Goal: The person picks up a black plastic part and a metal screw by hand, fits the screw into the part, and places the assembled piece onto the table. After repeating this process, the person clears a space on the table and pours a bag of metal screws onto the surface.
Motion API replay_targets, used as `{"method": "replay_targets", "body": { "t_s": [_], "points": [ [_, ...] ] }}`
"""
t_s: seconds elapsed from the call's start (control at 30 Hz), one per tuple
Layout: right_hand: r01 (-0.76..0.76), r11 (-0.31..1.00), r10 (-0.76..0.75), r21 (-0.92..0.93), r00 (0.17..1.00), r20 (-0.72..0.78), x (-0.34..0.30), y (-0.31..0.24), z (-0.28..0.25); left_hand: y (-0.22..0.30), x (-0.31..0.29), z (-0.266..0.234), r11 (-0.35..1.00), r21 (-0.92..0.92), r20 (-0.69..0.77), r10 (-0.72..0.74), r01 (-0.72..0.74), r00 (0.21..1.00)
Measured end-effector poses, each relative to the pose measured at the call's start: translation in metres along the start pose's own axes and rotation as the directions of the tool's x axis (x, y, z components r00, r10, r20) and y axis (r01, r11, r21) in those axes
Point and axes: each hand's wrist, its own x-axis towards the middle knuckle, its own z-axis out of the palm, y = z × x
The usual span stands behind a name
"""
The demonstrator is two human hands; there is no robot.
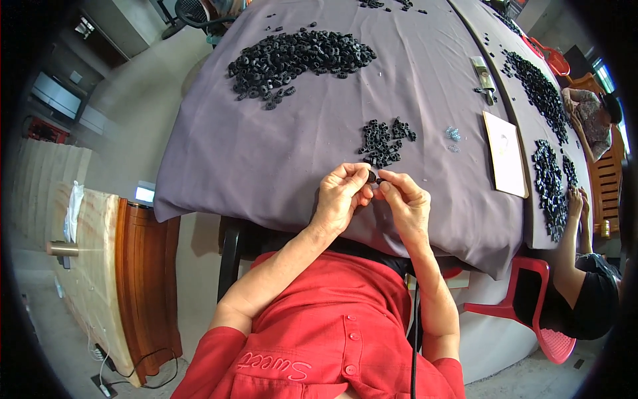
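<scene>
Close together over the near edge of the cloth-covered table [292,153], both my hands are at work on small black parts. My left hand [340,195] pinches a round black part [371,177] between thumb and fingertips. My right hand [407,203] has thumb and forefinger closed on a smaller dark piece against that round part; its shape is mostly hidden. Just beyond my fingers lies a small pile of black ring-like pieces [380,141]. To its right sits a little cluster of clear bluish bits [453,133].
A large heap of black ridged pieces [299,60] spreads over the far left. On the right are a pale board [506,154], a tube [484,76] and more black heaps [537,93]. A co-worker's hands [578,203] handle parts there, beside a red chair [525,299].
</scene>
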Motion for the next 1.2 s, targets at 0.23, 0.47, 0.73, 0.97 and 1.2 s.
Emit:
{"method": "replay_targets", "body": {
  "t_s": [0.23, 0.47, 0.73, 0.97, 1.2],
  "points": [
    [0.049, 0.989, -0.052, -0.142, 0.998, -0.02, -0.001, 0.003, 0.002, -0.003, -0.001, 0.002, 0.994, 0.096, -0.009, 0.051, -0.05, 0.999],
    [-0.041, 0.999, 0.042, -0.023, 0.998, 0.053, 0.0, 0.008, -0.001, -0.004, -0.003, 0.005, 0.975, 0.205, -0.023, 0.091, -0.085, 0.996],
    [-0.002, 0.994, -0.003, 0.107, 0.999, 0.05, 0.003, 0.016, -0.001, -0.012, -0.004, 0.004, 0.944, 0.275, 0.003, 0.187, -0.181, 0.982],
    [0.03, 0.996, -0.033, 0.086, 0.999, 0.037, 0.003, 0.015, 0.0, -0.012, -0.007, 0.005, 0.739, 0.572, 0.113, 0.36, -0.357, 0.926],
    [0.039, 0.999, -0.038, -0.025, 0.999, 0.027, 0.006, 0.018, 0.001, -0.009, -0.006, 0.002, 0.835, 0.481, 0.021, 0.294, -0.268, 0.955]
  ]
}}
